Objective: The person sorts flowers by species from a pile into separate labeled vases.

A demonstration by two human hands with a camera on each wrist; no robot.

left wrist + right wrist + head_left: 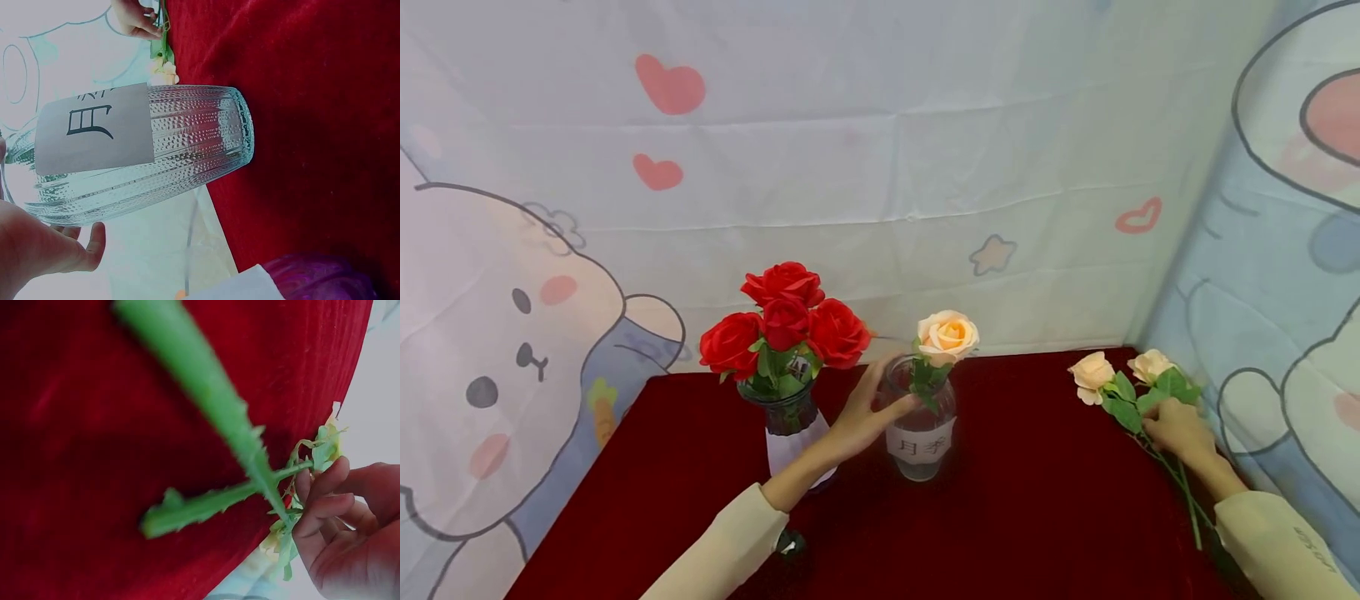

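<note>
My left hand (pixel 865 417) holds the clear glass vase (pixel 919 467) by its upper part, thumb across the front and fingers behind. The vase carries a white label (pixel 94 131) with black characters and stands upright on the red cloth. One peach rose (pixel 948 337) rises from its mouth. At the right, my right hand (pixel 1180 429) grips the green stems (pixel 206 509) of two peach roses just below their leaves. Their blooms (pixel 1092 377) point toward the back, and the bare stem ends reach toward the front. In the right wrist view the stems cross near my fingertips (pixel 340 465).
Left of the glass vase stands a dark-rimmed vase (pixel 790 417) with a white label, holding several red roses (pixel 786 323). A small dark shiny object (pixel 790 543) lies near my left sleeve. Dark red cloth (pixel 1037 500) covers the table, with printed curtains (pixel 880 167) behind and beside it.
</note>
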